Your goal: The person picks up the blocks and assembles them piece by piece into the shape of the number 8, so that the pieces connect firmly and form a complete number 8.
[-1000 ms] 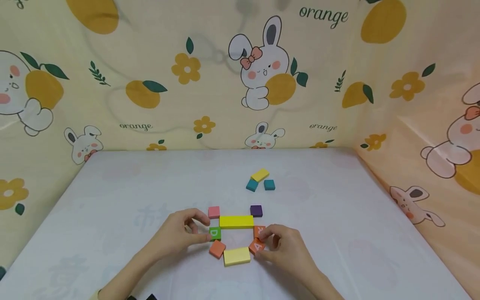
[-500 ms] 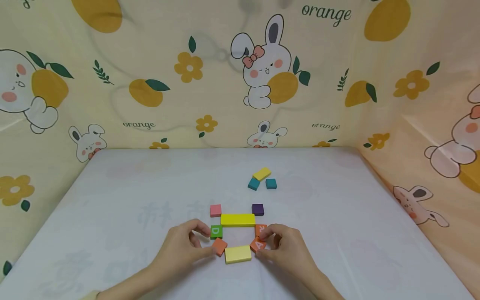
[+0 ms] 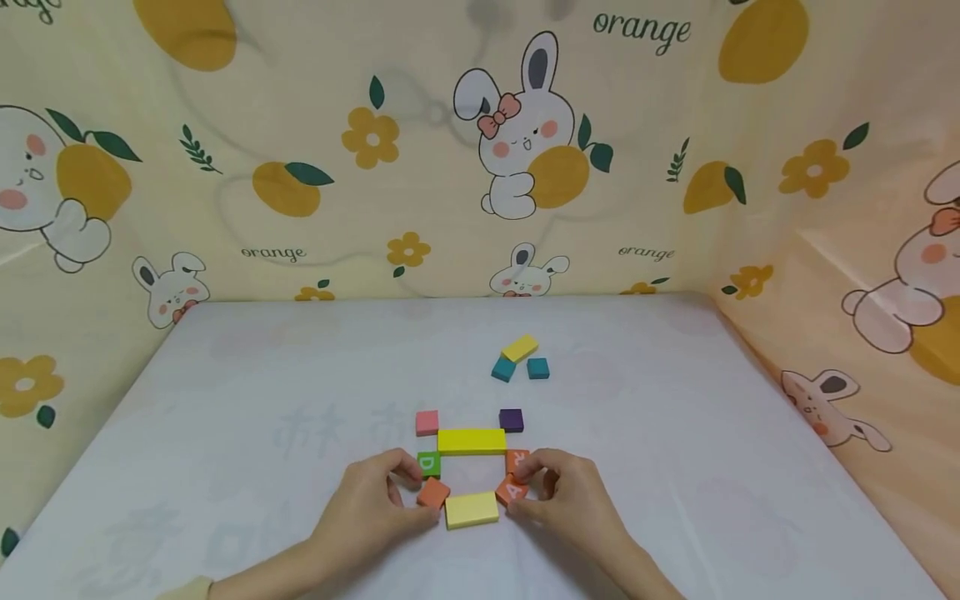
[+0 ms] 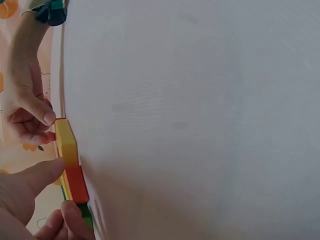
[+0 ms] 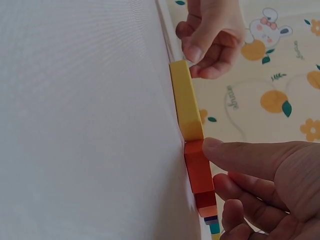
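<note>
My left hand (image 3: pixel 371 500) pinches a plain orange block (image 3: pixel 433 492), thumb at its near corner and fingertips by its far side. On the right, my right hand (image 3: pixel 570 496) pinches the orange letter A block (image 3: pixel 512 491) between thumb and forefinger. A pale yellow block (image 3: pixel 472 511) lies between these two turned blocks, end to end with them in the wrist views. Behind them sit a green D block (image 3: pixel 430 464) and an orange R block (image 3: pixel 516 461), partly covered by my right fingers. A long bright yellow block (image 3: pixel 472 442) spans the back of this ring.
A pink block (image 3: pixel 427 423) and a purple block (image 3: pixel 512 420) stand at the long block's back corners. Farther back lie a yellow block (image 3: pixel 520 348) and two teal blocks (image 3: pixel 537 368). White cloth covers the table (image 3: pixel 300 358); a printed curtain (image 3: pixel 435 83) rises behind.
My left hand has moved from the green D block nearer to me, onto the plain orange block, which has barely shifted. My right hand stays on the letter A block.
</note>
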`<state>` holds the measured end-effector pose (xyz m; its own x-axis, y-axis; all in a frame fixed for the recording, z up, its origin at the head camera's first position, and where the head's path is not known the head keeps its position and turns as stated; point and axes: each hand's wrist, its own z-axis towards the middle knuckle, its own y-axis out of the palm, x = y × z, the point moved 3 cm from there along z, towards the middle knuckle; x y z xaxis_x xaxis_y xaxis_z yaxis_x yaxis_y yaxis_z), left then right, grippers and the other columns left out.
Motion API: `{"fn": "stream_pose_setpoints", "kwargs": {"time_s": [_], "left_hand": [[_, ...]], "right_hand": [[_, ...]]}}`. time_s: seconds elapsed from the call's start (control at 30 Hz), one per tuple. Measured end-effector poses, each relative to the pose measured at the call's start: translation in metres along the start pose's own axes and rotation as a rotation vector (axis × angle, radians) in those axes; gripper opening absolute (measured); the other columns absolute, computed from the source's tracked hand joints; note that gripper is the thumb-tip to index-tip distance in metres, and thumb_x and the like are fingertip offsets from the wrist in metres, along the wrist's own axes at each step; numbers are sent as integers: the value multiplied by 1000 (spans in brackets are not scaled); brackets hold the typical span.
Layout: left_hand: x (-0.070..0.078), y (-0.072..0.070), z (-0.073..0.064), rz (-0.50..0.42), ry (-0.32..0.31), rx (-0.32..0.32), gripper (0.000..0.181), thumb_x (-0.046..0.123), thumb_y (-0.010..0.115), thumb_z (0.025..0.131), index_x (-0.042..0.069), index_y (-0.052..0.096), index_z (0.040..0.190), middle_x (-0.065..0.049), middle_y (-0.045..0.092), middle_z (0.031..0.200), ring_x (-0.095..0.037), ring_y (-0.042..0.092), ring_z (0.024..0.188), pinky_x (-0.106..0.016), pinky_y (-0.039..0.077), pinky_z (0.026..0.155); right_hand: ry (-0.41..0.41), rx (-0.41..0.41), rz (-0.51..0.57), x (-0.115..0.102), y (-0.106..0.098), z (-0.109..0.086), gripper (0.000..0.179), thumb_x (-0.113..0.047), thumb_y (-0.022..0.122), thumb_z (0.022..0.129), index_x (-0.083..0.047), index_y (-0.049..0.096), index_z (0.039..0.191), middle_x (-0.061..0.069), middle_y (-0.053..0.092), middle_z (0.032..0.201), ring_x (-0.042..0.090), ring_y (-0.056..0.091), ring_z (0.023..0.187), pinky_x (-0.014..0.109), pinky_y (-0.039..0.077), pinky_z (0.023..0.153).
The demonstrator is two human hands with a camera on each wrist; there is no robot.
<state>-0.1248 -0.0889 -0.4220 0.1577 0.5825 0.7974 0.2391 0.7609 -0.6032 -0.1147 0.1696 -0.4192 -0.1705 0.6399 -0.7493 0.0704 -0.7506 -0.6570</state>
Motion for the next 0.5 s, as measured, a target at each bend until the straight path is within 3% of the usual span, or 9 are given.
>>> {"fn": "stream_pose_setpoints", "kwargs": {"time_s": [0.2,0.5], "left_hand": [[0,4,1,10,-5,-26,36,28,90,70,16,65,93,8,63,82,-11,51,57,-25,42,49],[3,5,-1,41,22,-16,36,27,89,71,16,64,94,8,61,79,-9,50,56,-25,42,49]], "right_hand": [[17,-7,14,1,1,0,30,-11,91,68,-17,70,88,-10,62,80,11,48,61,23,41,53],[13,-2,21,0,1,0,31,-10,91,67,-16,69,88,-8,62,79,11,48,60,23,41,52]]}}
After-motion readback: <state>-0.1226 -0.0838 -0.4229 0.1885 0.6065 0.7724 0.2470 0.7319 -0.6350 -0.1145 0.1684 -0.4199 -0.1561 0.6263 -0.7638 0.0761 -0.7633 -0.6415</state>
